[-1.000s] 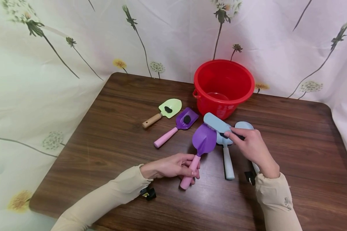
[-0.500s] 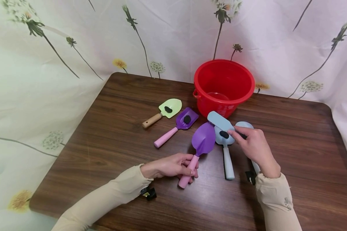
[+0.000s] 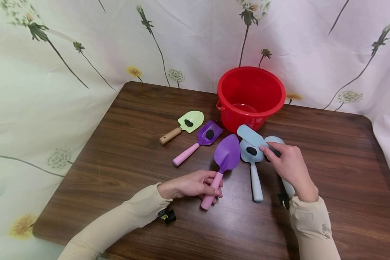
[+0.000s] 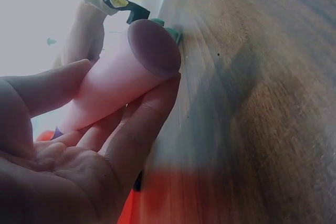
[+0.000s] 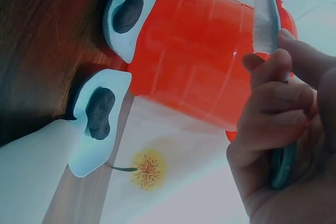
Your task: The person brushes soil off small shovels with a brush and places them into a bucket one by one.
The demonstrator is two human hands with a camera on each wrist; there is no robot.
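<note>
My left hand (image 3: 190,186) grips the pink handle (image 4: 113,80) of a purple trowel (image 3: 227,151), whose blade points away over the table. In my right hand (image 3: 289,162) is a light blue brush (image 3: 249,135), pinched at its handle between thumb and fingers. Its white bristles (image 5: 264,24) show in the right wrist view. From the head, the brush overlaps the far edge of a light blue trowel (image 3: 256,182) bearing a black lump (image 3: 251,151). A second light blue trowel (image 3: 289,188) is partly hidden behind my right hand; its dark lump (image 5: 100,114) shows from the wrist.
Behind the tools stands a red bucket (image 3: 230,117), close to the patterned curtain (image 3: 195,36). To the left lie a green trowel (image 3: 198,117) with a wooden handle and a purple scoop (image 3: 186,154), each carrying a black lump. All rest on a dark wooden table (image 3: 117,166).
The brush has moved right, off the held purple trowel's blade edge, uncovering the black lump on the light blue trowel. The purple trowel has shifted slightly left and up in the head view.
</note>
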